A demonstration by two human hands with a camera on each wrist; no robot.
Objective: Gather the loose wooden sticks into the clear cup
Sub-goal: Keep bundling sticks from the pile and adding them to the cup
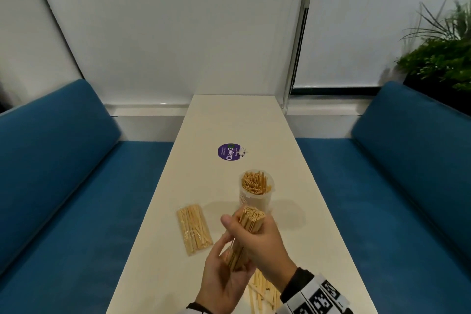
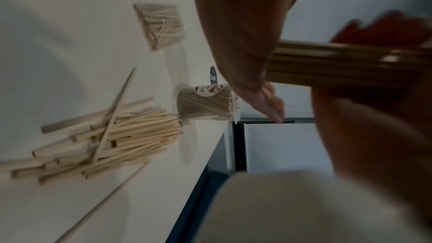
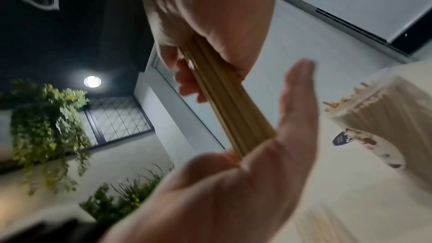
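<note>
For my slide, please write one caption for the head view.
Both hands hold a stick bundle near the clear cup.

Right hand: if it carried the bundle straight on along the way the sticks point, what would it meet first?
Most likely the cup, already packed with sticks: the bundle in the right hand aims up toward its near wall or rim. Depth is unclear.
</note>
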